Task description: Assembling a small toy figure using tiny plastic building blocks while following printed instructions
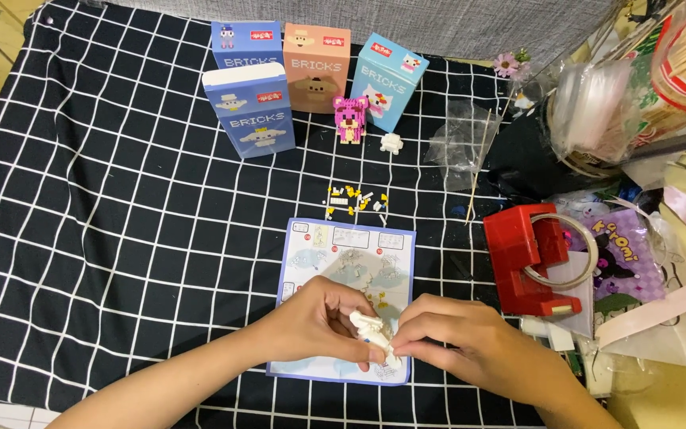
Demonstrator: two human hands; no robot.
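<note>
Black cloth [105, 206] with white grid lines over the tabletop, soft and a bit wrinkled. Near the front edge, left hand [319, 322] and right hand [462, 338] close together, both pinching a small white brick figure [373, 332] between fingertips. Right under it, a flat paper instruction sheet [348, 262] with a purple border. Beyond the sheet, a scatter of tiny white and yellow bricks [355, 201]. Farther back, four tall cardboard boxes [249, 111], a bumpy pink brick figure [351, 119]. Red plastic tape holder [522, 258] near the right hand. Lots of open cloth on the left; crowded bags along the right edge.
</note>
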